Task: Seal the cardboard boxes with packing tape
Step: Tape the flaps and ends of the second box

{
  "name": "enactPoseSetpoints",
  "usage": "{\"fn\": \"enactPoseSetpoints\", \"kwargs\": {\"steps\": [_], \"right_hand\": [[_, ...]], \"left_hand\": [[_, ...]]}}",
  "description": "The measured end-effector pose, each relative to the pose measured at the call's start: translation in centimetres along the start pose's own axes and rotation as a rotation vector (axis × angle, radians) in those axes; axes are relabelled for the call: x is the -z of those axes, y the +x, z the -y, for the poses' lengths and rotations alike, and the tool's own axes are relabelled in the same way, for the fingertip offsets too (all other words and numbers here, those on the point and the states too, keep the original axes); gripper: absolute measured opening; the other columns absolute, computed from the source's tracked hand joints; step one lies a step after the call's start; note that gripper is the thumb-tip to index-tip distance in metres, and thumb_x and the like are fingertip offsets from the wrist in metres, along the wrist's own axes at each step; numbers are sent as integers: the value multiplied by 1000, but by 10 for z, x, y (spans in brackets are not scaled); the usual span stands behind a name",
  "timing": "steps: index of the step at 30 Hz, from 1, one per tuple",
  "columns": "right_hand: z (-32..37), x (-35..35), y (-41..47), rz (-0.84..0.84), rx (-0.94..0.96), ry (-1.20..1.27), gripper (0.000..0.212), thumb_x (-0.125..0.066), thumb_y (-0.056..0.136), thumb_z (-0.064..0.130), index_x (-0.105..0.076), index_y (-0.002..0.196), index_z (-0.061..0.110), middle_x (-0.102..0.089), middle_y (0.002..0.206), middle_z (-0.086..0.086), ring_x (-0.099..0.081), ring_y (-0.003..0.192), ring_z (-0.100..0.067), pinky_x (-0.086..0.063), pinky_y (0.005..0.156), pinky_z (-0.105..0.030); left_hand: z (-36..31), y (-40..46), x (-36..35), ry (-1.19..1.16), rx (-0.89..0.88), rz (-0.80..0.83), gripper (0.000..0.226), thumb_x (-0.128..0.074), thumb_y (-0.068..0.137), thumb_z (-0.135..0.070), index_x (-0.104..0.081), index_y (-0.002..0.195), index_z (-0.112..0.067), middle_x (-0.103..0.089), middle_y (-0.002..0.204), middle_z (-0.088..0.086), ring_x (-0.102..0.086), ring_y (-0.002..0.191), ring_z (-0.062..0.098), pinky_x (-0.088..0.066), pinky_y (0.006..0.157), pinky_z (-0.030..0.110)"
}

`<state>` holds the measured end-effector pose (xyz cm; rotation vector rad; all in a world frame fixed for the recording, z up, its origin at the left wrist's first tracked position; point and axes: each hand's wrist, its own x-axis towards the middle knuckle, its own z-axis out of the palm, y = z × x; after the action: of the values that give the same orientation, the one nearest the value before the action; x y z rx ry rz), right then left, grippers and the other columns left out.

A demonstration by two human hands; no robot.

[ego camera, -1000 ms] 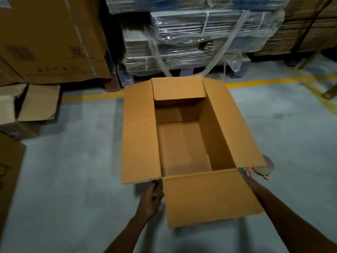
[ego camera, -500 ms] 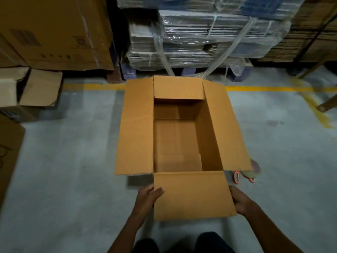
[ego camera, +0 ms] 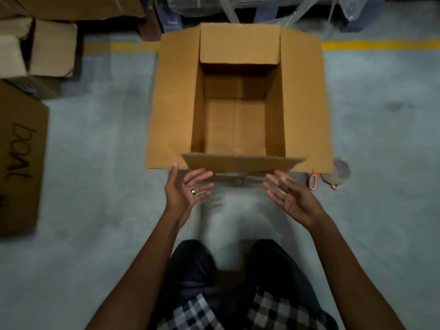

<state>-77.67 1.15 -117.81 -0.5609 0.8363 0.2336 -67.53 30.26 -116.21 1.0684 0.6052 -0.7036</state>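
Cardboard box point(ego camera: 240, 129) sits just beyond both hands; its near flap point(ego camera: 242, 163), flat a moment ago, now stands raised. Left hand point(ego camera: 185, 191) and right hand point(ego camera: 288, 194) hover spread, holding nothing; tape roll point(ego camera: 338, 172) waits right of them, so folding has only begun

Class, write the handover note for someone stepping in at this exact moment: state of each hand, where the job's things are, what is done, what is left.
Left hand: open, palm up, holding nothing, just below the near flap.
Right hand: open, empty, same pose on the other side.
Cardboard box: on the floor, empty; the side and far flaps are spread open, the near flap is raised.
Tape dispenser: on the floor by the box's near right corner, partly hidden by a flap.
Done: nothing sealed.
Left: fold all flaps shut, pick up the tape, seal the seam.
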Motion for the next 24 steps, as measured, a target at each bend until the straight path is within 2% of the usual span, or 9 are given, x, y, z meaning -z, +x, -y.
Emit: {"fn": "enactPoseSetpoints", "kwargs": {"steps": [2,5,7,9,11,14,16,20,24], "right_hand": [[5,-17,3,39,62,-96,42,-59,91,13,-57,133,10,-69,131,-10,-67,119,-32,-60,90,-38],[9,-37,10,15,194,-336,35,-62,96,8,-61,131,12,-68,132,-7,-68,119,-27,-58,97,-42],[7,-47,16,-15,289,-527,38,-70,92,10,-64,129,16,-68,132,-2,-67,120,-21,-57,99,-42],[4,-53,24,-32,447,-829,48,-80,86,17,-64,131,20,-66,133,3,-64,121,-15,-56,100,-35],[-4,-55,37,-64,625,-1285,60,-87,79,24,-62,134,21,-62,136,5,-56,123,-12,-49,102,-29],[-15,-60,56,-125,766,-1831,76,-87,75,26,-55,143,16,-51,146,-5,-43,133,-24,-39,110,-38],[-23,-61,68,-112,788,-1924,76,-86,76,18,-53,144,11,-49,149,-12,-42,138,-32,-36,115,-46],[-22,-58,85,-98,695,-1988,62,-73,89,14,-51,147,13,-49,151,-11,-41,141,-32,-33,118,-42],[-15,-57,85,4,612,-2054,35,-59,100,18,-62,134,15,-67,131,-9,-63,117,-28,-52,99,-39]], "left_hand": [[-1,4,-12,94,-82,-23,77,-40,95,-68,-64,131,-4,-72,126,14,-73,102,34,-58,81,41],[0,12,-34,229,-261,-97,60,-61,88,-57,-70,124,-11,-75,117,10,-73,99,29,-60,76,36],[4,20,-42,433,-432,-102,52,-70,83,-51,-72,123,-17,-73,118,6,-70,106,21,-60,83,32],[6,30,-45,821,-616,-77,59,-75,79,-53,-70,127,-21,-65,130,-2,-60,118,14,-53,96,27],[8,44,-44,1304,-759,-74,70,-76,76,-52,-62,138,-21,-54,144,-2,-44,133,18,-41,107,32],[14,61,-42,1791,-735,-23,84,-78,80,-46,-43,153,-23,-32,164,4,-24,150,29,-23,120,48],[19,69,-37,1929,-716,7,77,-72,89,-40,-38,156,-24,-28,167,6,-22,152,31,-19,122,49],[21,78,-32,2007,-810,-7,63,-75,88,-22,-54,147,-21,-53,151,9,-47,138,35,-37,112,50],[20,78,-36,2045,-759,31,45,-63,98,-25,-57,142,-25,-64,140,4,-57,128,31,-38,109,42]]}}
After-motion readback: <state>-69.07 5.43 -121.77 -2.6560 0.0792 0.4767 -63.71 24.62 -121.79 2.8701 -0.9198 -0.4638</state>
